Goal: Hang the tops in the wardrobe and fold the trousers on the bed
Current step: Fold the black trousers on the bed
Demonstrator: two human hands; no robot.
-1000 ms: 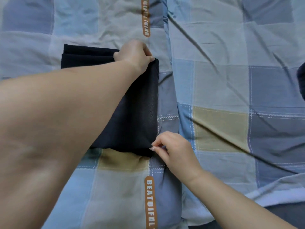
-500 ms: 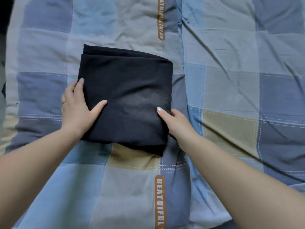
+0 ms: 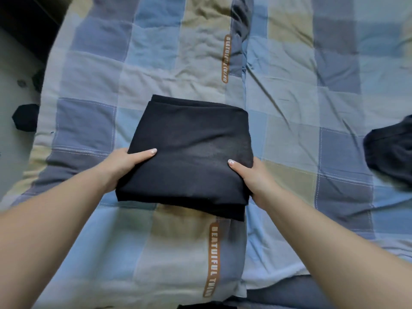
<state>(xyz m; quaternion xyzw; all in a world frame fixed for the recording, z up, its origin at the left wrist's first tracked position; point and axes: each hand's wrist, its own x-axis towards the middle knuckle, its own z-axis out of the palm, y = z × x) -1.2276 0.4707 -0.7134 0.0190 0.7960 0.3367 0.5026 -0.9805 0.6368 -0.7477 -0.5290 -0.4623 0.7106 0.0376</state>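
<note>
On the bed, a wrinkled quilt of blue, grey and tan checked patches (image 3: 289, 90) covers the surface; orange strips lettered "BEAUTIFUL THING" (image 3: 214, 259) run along its centre seam; folded black fabric trousers (image 3: 189, 152) sit mid-quilt; left hand (image 3: 124, 162) grips the left edge, thumb on top; right hand (image 3: 254, 177) grips the right edge likewise; dark crumpled garment (image 3: 390, 152) lies far right; pale floor (image 3: 13, 157) at left.
</note>
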